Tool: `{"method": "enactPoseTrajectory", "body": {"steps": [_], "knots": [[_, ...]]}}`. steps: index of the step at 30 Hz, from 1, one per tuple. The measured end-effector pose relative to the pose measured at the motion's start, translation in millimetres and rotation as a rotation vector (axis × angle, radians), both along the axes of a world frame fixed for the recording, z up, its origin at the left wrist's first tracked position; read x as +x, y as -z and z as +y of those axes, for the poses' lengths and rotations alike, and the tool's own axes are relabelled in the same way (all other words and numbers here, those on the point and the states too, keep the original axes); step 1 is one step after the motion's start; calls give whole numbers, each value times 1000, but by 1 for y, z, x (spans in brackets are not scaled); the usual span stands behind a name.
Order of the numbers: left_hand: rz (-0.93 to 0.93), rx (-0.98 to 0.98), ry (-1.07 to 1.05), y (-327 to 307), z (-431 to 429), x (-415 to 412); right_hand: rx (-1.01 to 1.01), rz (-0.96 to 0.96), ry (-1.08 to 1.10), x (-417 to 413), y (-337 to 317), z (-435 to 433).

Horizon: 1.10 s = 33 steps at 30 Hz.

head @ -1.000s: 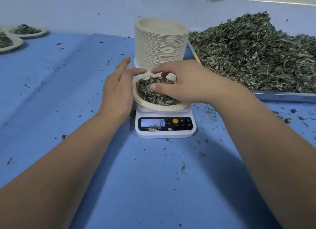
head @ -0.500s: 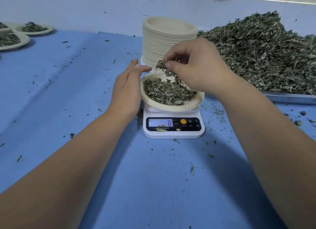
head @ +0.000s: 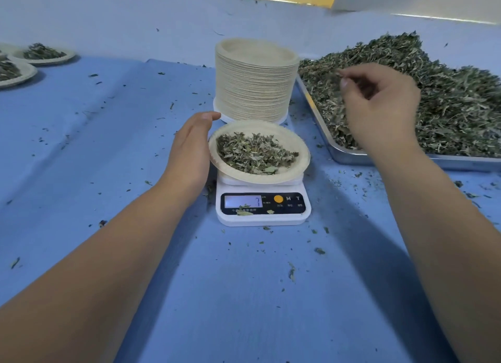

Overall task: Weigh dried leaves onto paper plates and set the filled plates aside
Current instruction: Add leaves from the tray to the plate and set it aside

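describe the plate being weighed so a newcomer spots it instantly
Find the white digital kitchen scale at the middle of the blue table. The round beige paper plate holding dried leaves sits on it. Other filled plates lie far left; the empty ones are stacked behind.

Matt blue cloth [head: 81,151] covers the table. The plates [head: 254,80] look like rough, dull paper, the tray [head: 349,156] is shiny metal, and the scale [head: 261,219] is smooth white plastic.

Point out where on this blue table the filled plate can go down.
Broadest bare patch: blue cloth left of the left hand, short of the filled plates at far left. Also free: cloth in front of the scale, between the forearms. Crowded: behind the scale, the plate stack, and right, the leaf tray.
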<state>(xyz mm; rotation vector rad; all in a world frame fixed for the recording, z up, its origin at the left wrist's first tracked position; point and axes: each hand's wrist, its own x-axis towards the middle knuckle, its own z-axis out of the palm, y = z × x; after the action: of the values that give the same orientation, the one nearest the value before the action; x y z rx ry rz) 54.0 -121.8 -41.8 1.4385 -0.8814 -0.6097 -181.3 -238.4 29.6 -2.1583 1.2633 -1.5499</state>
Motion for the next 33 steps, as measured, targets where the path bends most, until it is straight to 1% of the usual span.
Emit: {"method": "enactPoseTrajectory", "body": {"steps": [1, 3, 5, 6, 10, 12, 14, 17, 18, 20, 22, 25, 27, 30, 32, 33], "knots": [[9, 10, -1, 0, -1, 0, 17, 53, 58, -11, 5, -6], [9, 23, 4, 0, -1, 0, 123, 224, 137, -31, 19, -16], [9, 28, 12, 0, -1, -1, 222, 321, 149, -44, 31, -20], [4, 28, 16, 1, -1, -1, 219, 325, 144, -46, 34, -18], [-32, 56, 34, 1, 1, -2, 88, 221, 68, -33, 30, 5], [-29, 70, 34, -1, 1, -3, 5, 304, 14, -24, 30, 22], [-32, 80, 33, -1, 1, -3, -30, 381, -28, -16, 33, 35], [-25, 78, 29, -1, 2, -4, 10, 365, -86, -8, 35, 45], [-27, 82, 30, -1, 2, -4, 33, 395, -92, -5, 36, 46], [-18, 92, 48, -1, 1, -4, 123, 482, -80, -2, 40, 47], [12, 103, 72, -1, 0, -6, 228, 500, -87, 2, 43, 46], [109, 136, 77, -4, 0, -11, 364, 419, -130, 9, 46, 44], [213, 132, 46, -8, -1, -13, 452, 298, -163, 13, 45, 45], [366, 67, -31, -19, 3, -11, 592, -25, -271, 25, 37, 51], [396, -2, -94, -26, 11, -3, 748, -257, -385, 39, 29, 60], [393, -33, -126, -29, 19, 2, 824, -328, -442, 47, 24, 66]]}}
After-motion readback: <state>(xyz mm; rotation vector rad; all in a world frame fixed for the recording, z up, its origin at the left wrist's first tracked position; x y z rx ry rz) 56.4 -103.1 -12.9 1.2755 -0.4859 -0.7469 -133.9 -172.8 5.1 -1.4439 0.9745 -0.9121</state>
